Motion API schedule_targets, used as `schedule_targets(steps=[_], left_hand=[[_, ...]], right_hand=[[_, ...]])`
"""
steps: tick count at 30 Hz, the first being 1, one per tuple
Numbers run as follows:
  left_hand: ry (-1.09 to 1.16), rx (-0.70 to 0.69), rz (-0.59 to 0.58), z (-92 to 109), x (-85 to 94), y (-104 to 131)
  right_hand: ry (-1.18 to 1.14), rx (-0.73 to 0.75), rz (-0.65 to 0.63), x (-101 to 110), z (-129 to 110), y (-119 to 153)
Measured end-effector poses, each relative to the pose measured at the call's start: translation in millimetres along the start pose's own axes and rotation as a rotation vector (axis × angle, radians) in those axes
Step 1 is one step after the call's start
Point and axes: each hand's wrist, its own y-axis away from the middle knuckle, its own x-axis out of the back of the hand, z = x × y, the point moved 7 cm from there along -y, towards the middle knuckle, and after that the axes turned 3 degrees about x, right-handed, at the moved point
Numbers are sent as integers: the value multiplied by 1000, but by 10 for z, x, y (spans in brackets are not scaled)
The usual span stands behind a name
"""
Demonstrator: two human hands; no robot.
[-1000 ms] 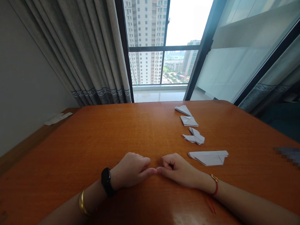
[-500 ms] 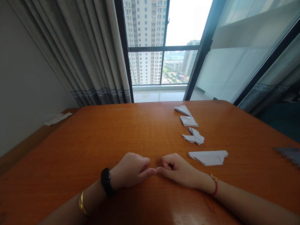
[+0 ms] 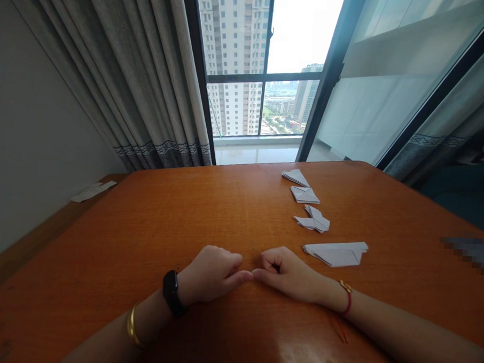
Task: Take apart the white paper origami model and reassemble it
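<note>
My left hand (image 3: 211,275) rests on the wooden table (image 3: 176,216), its fingers curled into a fist with the thumb stretched to the right. Opposite it my right hand (image 3: 288,274) is curled too, and the two thumb tips touch. Nothing shows in either hand. Just beyond my right hand lies a long folded white paper (image 3: 337,254), apart from the fingers. Farther back come a folded paper with pointed arms (image 3: 313,219), a flat folded paper packet (image 3: 304,195) and a folded paper triangle (image 3: 295,177).
White paper sheets (image 3: 94,191) lie on a ledge at the left, by the wall. A blurred, pixelated object (image 3: 471,253) is at the table's right edge. Beyond the table stand a grey curtain (image 3: 149,92) and a glass door onto a balcony.
</note>
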Motion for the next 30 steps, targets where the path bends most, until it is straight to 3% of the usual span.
schedule_targets(steps=[30], left_hand=[[-13,-7,12,-1,9,-10]], right_hand=[[-28,4,-4,-9,22,-2]])
